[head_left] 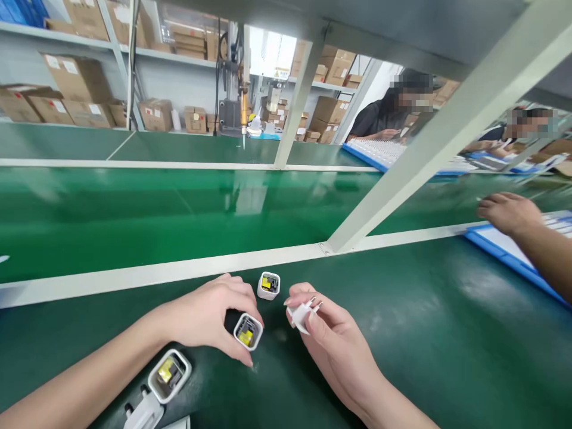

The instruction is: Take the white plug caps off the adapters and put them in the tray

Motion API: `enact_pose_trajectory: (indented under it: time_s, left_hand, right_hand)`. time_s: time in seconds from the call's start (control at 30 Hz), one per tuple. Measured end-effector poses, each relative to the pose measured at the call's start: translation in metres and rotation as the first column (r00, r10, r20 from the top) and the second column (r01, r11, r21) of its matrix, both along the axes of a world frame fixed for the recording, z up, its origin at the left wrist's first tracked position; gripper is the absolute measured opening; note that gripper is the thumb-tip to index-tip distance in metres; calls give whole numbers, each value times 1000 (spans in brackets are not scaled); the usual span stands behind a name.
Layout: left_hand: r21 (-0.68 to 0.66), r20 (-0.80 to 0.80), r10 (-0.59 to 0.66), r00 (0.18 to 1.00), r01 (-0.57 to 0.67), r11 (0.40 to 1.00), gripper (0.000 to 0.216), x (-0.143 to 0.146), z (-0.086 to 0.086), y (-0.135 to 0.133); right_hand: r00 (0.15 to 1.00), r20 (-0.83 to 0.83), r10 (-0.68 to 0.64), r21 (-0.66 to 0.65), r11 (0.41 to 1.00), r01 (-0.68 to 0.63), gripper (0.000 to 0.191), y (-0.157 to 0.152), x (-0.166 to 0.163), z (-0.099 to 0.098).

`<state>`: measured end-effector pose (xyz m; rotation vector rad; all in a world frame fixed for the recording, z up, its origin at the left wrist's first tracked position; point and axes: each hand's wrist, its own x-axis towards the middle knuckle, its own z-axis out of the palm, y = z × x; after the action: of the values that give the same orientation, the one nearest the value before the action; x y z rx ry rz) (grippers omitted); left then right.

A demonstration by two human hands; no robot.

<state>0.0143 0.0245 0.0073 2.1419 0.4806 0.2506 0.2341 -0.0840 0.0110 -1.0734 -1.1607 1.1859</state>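
My left hand (218, 316) is curled around a white charger housing (248, 332), its open end up, showing a yellow part and dark components inside. Between the thumb and fingers of my right hand (330, 333) is a white plug cap (302, 315) with two metal pins pointing up and right. Just beyond my left fingers stands a second charger housing (269, 286), also open at the top. Below my left forearm is a third housing (170, 376), touching a white plug piece (145, 411) with two dark-tipped pins. Another white piece (179, 423) is cut off by the bottom edge.
A pale slanted post (402, 161) rises from the rail (179, 268) along the green conveyor (134, 208). At right, another person's hand (509, 211) reaches over a blue-edged tray (513, 256). Across the belt are a machine with an orange driver (243, 110), cartons (78, 77) and seated people.
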Motion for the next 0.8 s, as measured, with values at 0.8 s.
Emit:
enact_pose_trajectory:
  time_s: [0.8]
  left_hand:
    - [146, 58, 31, 998, -39, 988, 39, 0, -9, -2]
  right_hand:
    - [420, 907, -30, 109, 980, -165, 12, 9, -36, 29]
